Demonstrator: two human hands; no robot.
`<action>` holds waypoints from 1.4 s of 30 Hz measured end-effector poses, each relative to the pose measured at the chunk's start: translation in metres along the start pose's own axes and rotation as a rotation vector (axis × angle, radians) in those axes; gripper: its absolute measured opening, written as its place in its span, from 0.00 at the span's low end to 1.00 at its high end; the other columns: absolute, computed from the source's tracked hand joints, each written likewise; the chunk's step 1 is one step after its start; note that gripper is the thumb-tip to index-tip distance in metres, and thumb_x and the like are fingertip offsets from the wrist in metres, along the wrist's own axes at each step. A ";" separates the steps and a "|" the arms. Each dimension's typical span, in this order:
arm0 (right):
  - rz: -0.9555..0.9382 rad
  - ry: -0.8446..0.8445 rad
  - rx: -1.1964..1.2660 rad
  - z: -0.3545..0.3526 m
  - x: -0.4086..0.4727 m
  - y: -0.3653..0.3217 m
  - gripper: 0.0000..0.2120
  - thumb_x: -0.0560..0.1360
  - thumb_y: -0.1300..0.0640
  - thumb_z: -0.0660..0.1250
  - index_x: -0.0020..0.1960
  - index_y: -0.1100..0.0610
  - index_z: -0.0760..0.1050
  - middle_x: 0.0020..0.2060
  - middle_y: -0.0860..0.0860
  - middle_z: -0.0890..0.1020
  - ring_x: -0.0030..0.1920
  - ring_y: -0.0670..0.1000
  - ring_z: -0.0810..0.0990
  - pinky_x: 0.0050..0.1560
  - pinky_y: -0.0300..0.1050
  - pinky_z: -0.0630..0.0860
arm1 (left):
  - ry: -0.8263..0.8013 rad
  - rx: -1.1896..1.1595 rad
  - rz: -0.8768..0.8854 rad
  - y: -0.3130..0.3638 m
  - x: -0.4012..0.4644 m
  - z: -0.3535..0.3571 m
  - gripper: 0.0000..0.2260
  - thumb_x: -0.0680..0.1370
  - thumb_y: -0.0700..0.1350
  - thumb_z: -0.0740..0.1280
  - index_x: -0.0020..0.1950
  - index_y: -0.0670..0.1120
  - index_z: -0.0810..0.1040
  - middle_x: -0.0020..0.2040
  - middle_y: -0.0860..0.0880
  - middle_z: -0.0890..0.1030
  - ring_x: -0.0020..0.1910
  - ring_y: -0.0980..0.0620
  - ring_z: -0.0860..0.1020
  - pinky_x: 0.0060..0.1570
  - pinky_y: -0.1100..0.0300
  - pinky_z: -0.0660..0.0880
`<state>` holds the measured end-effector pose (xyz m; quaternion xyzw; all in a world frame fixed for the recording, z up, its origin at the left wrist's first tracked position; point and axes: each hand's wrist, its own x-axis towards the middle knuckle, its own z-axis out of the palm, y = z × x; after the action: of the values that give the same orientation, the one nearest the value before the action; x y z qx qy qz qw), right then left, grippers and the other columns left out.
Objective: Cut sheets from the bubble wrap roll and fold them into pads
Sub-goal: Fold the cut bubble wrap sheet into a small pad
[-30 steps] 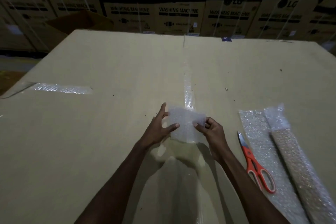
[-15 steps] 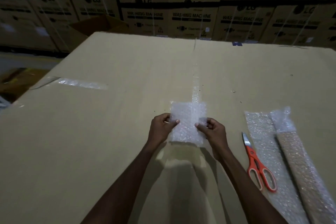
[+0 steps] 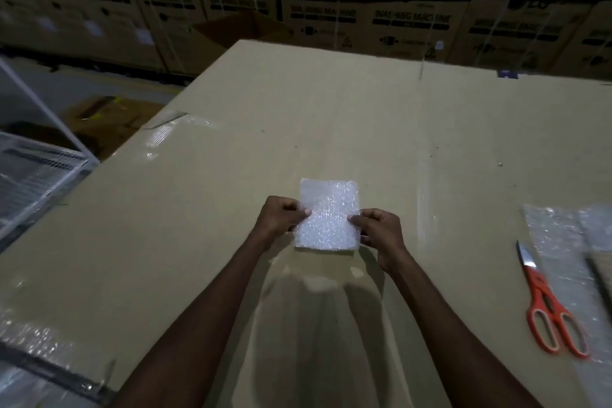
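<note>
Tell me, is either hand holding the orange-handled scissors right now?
No, the orange-handled scissors lie untouched on the cardboard while both hands pinch the folded bubble wrap pad.

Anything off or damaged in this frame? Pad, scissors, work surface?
Nothing stands out. The folded bubble wrap pad looks squared up, pinched at its sides by the left hand and right hand. The orange scissors lie closed on the cardboard surface beside loose bubble wrap.

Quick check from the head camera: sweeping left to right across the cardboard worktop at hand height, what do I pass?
left hand → folded bubble wrap pad, pinched at both side edges → right hand → orange-handled scissors lying on the cardboard worktop → bubble wrap sheet at the right edge.
</note>
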<state>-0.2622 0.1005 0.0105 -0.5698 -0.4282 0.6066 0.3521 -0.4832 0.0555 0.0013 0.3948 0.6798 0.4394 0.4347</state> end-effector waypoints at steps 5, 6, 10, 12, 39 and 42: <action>0.015 0.135 -0.053 0.069 0.010 0.002 0.05 0.71 0.65 0.76 0.43 0.65 0.81 0.37 0.58 0.83 0.36 0.52 0.78 0.40 0.49 0.79 | 0.146 0.210 0.063 -0.010 0.039 -0.045 0.14 0.67 0.46 0.80 0.50 0.45 0.84 0.36 0.51 0.79 0.36 0.53 0.77 0.41 0.57 0.73; 0.014 0.170 -0.091 0.082 0.015 0.003 0.06 0.69 0.63 0.76 0.44 0.64 0.81 0.37 0.57 0.84 0.35 0.52 0.80 0.41 0.50 0.81 | 0.163 0.249 0.082 -0.010 0.046 -0.054 0.16 0.67 0.47 0.80 0.53 0.46 0.84 0.38 0.51 0.79 0.38 0.52 0.78 0.42 0.59 0.73; 0.026 0.234 -0.237 0.119 0.027 0.008 0.12 0.62 0.52 0.77 0.44 0.53 0.81 0.38 0.51 0.86 0.40 0.56 0.86 0.46 0.60 0.84 | 0.138 0.363 0.105 -0.019 0.065 -0.079 0.20 0.68 0.48 0.79 0.58 0.48 0.81 0.41 0.51 0.80 0.42 0.51 0.79 0.42 0.60 0.70; 0.013 0.264 -0.314 0.132 0.029 0.013 0.13 0.63 0.52 0.77 0.45 0.53 0.81 0.39 0.50 0.86 0.42 0.55 0.86 0.48 0.57 0.83 | 0.116 0.420 0.105 -0.028 0.073 -0.085 0.21 0.69 0.49 0.78 0.60 0.49 0.79 0.42 0.50 0.82 0.44 0.50 0.80 0.44 0.59 0.72; -0.437 0.025 -1.156 0.089 -0.016 0.029 0.34 0.82 0.39 0.41 0.83 0.54 0.46 0.82 0.52 0.45 0.82 0.52 0.42 0.79 0.57 0.43 | -0.055 1.048 0.695 -0.030 0.041 -0.042 0.31 0.82 0.61 0.36 0.80 0.48 0.57 0.80 0.52 0.54 0.80 0.49 0.44 0.74 0.38 0.43; -0.429 0.069 -1.175 0.043 -0.029 0.022 0.30 0.85 0.43 0.47 0.83 0.54 0.46 0.82 0.53 0.46 0.82 0.54 0.43 0.78 0.58 0.44 | -0.086 1.008 0.727 -0.015 0.018 -0.002 0.29 0.83 0.59 0.39 0.79 0.48 0.58 0.80 0.52 0.55 0.80 0.50 0.43 0.75 0.40 0.43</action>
<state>-0.3003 0.0603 0.0010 -0.5887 -0.7836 0.1670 0.1077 -0.4926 0.0673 -0.0171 0.7750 0.6075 0.1682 0.0447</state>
